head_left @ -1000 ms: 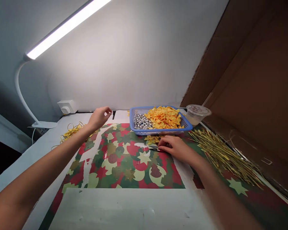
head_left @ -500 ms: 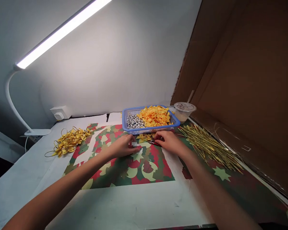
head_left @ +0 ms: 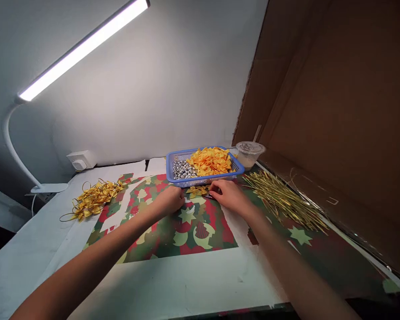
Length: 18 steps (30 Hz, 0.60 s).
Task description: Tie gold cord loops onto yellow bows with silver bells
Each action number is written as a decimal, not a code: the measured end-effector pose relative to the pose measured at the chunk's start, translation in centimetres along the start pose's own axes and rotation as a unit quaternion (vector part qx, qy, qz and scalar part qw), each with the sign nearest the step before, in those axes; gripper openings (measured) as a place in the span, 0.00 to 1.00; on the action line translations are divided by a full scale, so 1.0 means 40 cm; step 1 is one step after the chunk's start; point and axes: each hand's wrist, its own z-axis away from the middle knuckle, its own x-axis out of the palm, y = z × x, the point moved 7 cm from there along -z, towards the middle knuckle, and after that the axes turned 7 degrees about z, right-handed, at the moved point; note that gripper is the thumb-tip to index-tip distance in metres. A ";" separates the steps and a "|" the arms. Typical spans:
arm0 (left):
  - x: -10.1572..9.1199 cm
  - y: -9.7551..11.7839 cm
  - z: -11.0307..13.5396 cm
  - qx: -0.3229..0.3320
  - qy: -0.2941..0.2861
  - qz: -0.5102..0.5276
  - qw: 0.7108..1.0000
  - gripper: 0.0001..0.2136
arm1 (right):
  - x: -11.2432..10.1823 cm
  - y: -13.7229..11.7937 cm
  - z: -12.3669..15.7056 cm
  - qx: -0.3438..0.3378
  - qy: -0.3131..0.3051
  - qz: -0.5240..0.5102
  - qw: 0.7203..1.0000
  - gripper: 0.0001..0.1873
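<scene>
My left hand (head_left: 169, 200) rests on the patterned wrapping paper (head_left: 193, 233), its fingertips pinched together just short of a small heap of yellow ribbon bows (head_left: 196, 191). Anything between those fingers is too small to tell. My right hand (head_left: 228, 195) lies to the right of the bows, with its fingers over a pair of dark scissors (head_left: 208, 196). Most of the scissors are hidden beneath that hand. The two hands are close together, just below the front rim of a blue plastic basket (head_left: 203, 181).
The basket holds silver beads (head_left: 184, 170) and orange-yellow ribbon pieces (head_left: 210, 161). Gold loops (head_left: 95, 200) lie at left, gold sticks (head_left: 280, 200) at right. A plastic cup (head_left: 248, 153) stands behind them, beside a cardboard wall (head_left: 320, 84). A clamp lamp (head_left: 76, 55) arches overhead.
My left hand has come from near the basket's left end in to the middle, next to my right hand. The view has swung, bringing the gold loops fully into sight.
</scene>
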 end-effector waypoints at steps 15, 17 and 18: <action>-0.079 0.081 -0.004 0.100 -0.031 -0.084 0.991 0.12 | -0.078 -0.053 -0.012 0.021 0.155 -0.270 0.950 0.03; -0.093 0.080 0.004 0.071 0.010 -0.004 0.997 0.18 | -0.057 -0.075 -0.014 0.030 0.152 -0.346 0.925 0.04; -0.099 0.076 0.008 0.047 0.037 0.055 0.997 0.21 | -0.041 -0.085 -0.016 0.035 0.142 -0.383 0.912 0.07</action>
